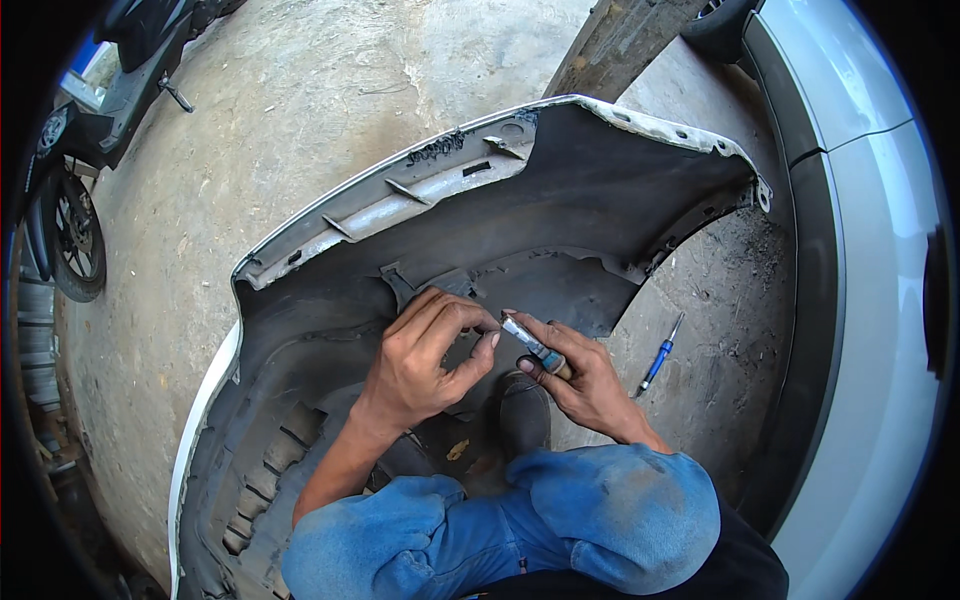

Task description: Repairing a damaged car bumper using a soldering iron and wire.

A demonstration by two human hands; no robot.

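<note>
Both my hands meet over the dark inner side of a car bumper point(560, 190), which lies hollow side up on the floor around my feet. In my right hand point(590, 378) is a short, thick tool point(535, 342) with a silvery front part and a teal and tan rear end; its exact kind is not clear. It slants up and left, its front end close to my left fingertips. My left hand point(425, 350) is curled, thumb and forefinger drawn together beside that end. Whatever sits between them is too small to make out.
A blue-handled tool with a thin metal shaft point(657, 366) lies on the concrete at right. Beyond it stands a pale car point(880, 220). A wooden post point(625, 45) rises behind the bumper, and a motorbike point(75, 230) is parked at far left. My shoe point(525, 415) rests below my hands.
</note>
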